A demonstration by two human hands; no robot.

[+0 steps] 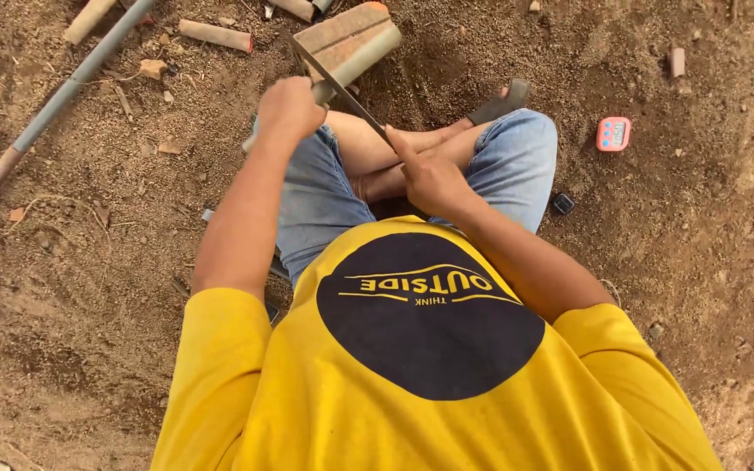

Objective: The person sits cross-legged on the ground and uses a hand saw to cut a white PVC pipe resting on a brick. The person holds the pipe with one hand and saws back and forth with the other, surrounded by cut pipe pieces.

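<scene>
Left hand point(288, 106) is closed in a fist around the handle of a long blade point(342, 92). Right hand point(434, 180) pinches the blade's other end, forefinger extended along it. Beyond the right hand, a pink rectangular timer point(613, 133) lies on the dirt ground point(89, 262).

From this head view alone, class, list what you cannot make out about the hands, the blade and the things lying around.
- Left hand: fist blurred, so its grip on the blade is unclear.
- Right hand: fingertips on the blade; the end beneath is hidden.
- Grey pipe: cut off by the top and left edges.
- Pink timer: its display is too small to read.
- Small dark thing by the knee: too small to identify.
</scene>
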